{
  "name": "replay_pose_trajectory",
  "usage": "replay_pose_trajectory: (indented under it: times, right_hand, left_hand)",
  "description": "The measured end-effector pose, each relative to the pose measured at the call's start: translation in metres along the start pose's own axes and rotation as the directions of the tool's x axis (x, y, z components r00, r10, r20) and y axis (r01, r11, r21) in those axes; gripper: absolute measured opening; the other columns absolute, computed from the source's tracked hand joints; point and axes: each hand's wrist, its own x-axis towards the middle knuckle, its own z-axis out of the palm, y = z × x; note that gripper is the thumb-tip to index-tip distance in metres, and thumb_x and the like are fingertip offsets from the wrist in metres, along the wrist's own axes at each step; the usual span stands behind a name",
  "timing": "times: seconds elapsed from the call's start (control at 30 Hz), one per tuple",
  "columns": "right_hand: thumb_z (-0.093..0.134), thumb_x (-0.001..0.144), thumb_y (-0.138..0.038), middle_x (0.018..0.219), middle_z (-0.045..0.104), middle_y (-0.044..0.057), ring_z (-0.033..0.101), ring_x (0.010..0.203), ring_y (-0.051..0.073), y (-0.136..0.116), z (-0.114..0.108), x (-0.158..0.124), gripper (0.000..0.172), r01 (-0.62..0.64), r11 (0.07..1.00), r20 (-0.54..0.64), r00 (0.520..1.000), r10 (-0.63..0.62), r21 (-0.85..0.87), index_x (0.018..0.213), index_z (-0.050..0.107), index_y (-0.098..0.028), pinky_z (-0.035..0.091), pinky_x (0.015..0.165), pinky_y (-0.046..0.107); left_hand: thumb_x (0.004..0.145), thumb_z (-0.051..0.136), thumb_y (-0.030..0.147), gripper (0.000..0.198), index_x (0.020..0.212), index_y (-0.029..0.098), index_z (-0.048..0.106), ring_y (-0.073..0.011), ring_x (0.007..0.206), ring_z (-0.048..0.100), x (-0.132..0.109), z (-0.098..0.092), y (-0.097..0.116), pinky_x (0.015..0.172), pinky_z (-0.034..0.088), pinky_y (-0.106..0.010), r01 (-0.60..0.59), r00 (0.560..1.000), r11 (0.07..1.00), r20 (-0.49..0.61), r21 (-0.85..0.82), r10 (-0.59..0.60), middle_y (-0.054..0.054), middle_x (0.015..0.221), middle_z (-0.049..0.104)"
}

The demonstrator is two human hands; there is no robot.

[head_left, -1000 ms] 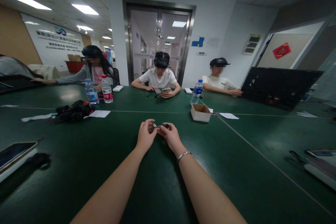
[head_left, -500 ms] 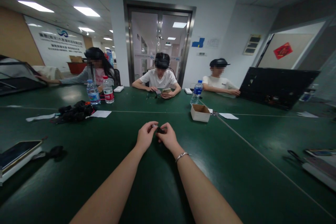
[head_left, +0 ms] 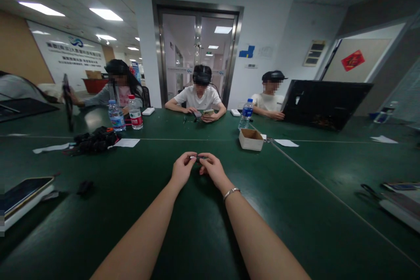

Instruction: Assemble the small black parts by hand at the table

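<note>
Dark green, the broad smooth tabletop (head_left: 200, 232) spreads beneath both bare forearms. In the middle of the scene, the left hand (head_left: 181, 170) has its thumb and index finger almost closed, pinching a small pale, shiny piece (head_left: 192, 158). The right hand (head_left: 212, 169), with a silver metal bracelet (head_left: 231, 193) at its wrist, likewise has thumb and index finger nearly together, gripping a small dark piece (head_left: 197, 159). The two pieces meet between the facing fingertips; whether they are joined is too small to tell.

Beyond the hands, to the right, sits an open-topped pale cardboard box (head_left: 251, 145), with a clear plastic bottle with a blue cap (head_left: 246, 114) just behind it. Far left, a tangled black heap (head_left: 93, 141) lies beside a white paper sheet (head_left: 127, 142). Near left rests a dark-screened phone (head_left: 28, 190) on a white block. Across the table, a person in a white T-shirt (head_left: 200, 97) holds a phone.
</note>
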Motion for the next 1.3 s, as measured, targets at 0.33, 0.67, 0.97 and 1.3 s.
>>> replay_pose_trajectory:
  times: [0.33,0.67,0.97,1.3]
  right_hand:
    - [0.073,0.061,-0.036,0.061,0.061,-0.003,0.056,0.046,0.009,0.003,-0.002,0.001,0.042,-0.009,0.995,-0.039,0.999,0.012,0.096,0.095,0.058,-0.017,0.047,0.048,0.023]
    - [0.078,0.056,-0.028,0.083,0.066,0.001,0.062,0.055,0.009,0.002,-0.006,-0.002,0.045,-0.032,0.985,-0.021,0.999,0.036,0.171,0.095,0.059,-0.017,0.054,0.057,0.026]
    - [0.080,0.056,-0.022,0.092,0.066,0.004,0.066,0.065,0.012,0.004,-0.011,-0.001,0.045,-0.072,0.967,0.050,0.997,0.061,0.245,0.097,0.060,-0.018,0.056,0.068,0.028]
    - [0.078,0.058,-0.016,0.092,0.066,0.005,0.067,0.067,0.012,0.000,-0.012,-0.002,0.041,-0.104,0.954,0.054,0.994,0.092,0.281,0.095,0.061,-0.017,0.056,0.069,0.027]
  left_hand:
    - [0.078,0.054,0.035,0.028,0.096,0.019,0.068,-0.0190,0.087,0.063,0.004,-0.004,-0.003,0.074,0.050,-0.031,0.101,0.994,0.994,-0.030,0.027,-0.100,-0.007,0.099,0.068]
    - [0.075,0.054,0.048,0.035,0.083,0.016,0.065,-0.0168,0.071,0.062,0.001,-0.005,-0.002,0.065,0.046,-0.027,0.155,0.986,0.985,-0.072,0.077,-0.150,-0.005,0.077,0.067]
    - [0.073,0.052,0.060,0.045,0.066,0.016,0.060,-0.0150,0.058,0.054,-0.008,-0.006,0.022,0.060,0.041,-0.027,0.230,0.972,0.956,-0.092,0.181,-0.216,-0.002,0.061,0.060]
    - [0.076,0.052,0.053,0.037,0.071,0.017,0.060,-0.0143,0.062,0.055,-0.004,-0.006,0.006,0.063,0.041,-0.027,0.142,0.990,0.978,-0.043,0.151,-0.137,0.000,0.064,0.060]
